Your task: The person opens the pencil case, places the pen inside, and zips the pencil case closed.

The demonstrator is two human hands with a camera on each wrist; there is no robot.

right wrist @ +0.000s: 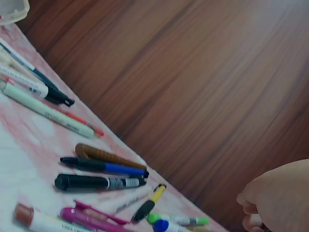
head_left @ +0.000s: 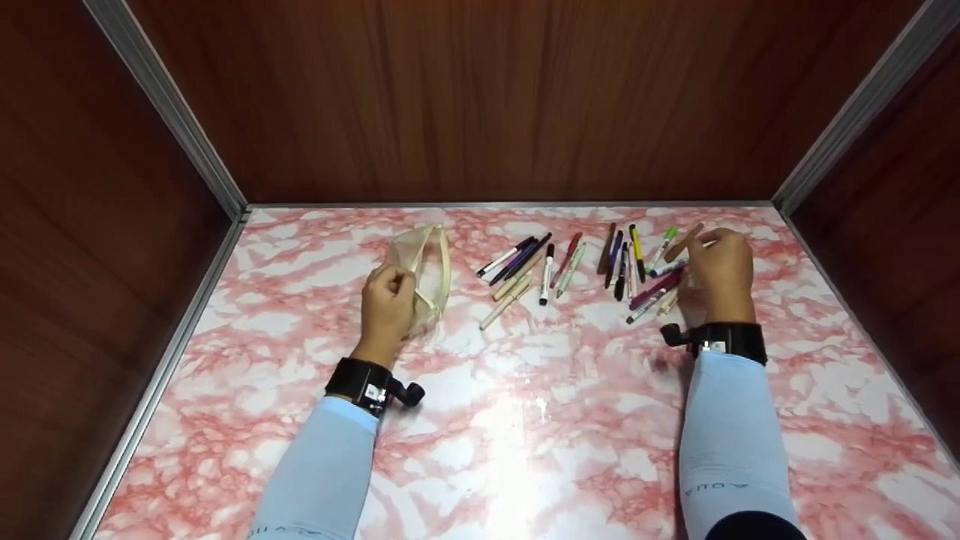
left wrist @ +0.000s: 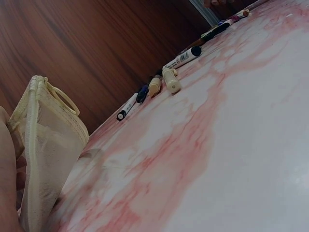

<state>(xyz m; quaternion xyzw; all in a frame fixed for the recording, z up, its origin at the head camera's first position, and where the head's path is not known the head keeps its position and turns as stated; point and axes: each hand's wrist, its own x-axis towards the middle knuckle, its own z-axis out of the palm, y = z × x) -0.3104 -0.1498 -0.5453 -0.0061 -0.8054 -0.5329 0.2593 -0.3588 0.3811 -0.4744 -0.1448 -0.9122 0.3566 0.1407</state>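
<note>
A cream mesh zip pouch [head_left: 444, 270] stands with its mouth spread, and my left hand [head_left: 388, 300] grips its near edge. In the left wrist view, the see-through side of the pouch [left wrist: 55, 150] and its zipper edge show beside the hand. My right hand [head_left: 721, 266] is above the right end of the pens, its fingers bent; whether anything is between the fingertips is hidden. Near it lie a brown pen [head_left: 684, 241], a green-capped marker [head_left: 663, 247] and a magenta pen [head_left: 655, 291]. The right wrist view shows only part of the right hand [right wrist: 280, 195].
Further pens lie in loose groups along the back of the marbled table [head_left: 480, 420]: a black-capped white marker [head_left: 547, 274], a pale green pen [head_left: 571, 270], beige pens [head_left: 506, 304] and a yellow-and-black pen [head_left: 637, 251]. Wood-grain panels [head_left: 495, 97] close off the back and both sides.
</note>
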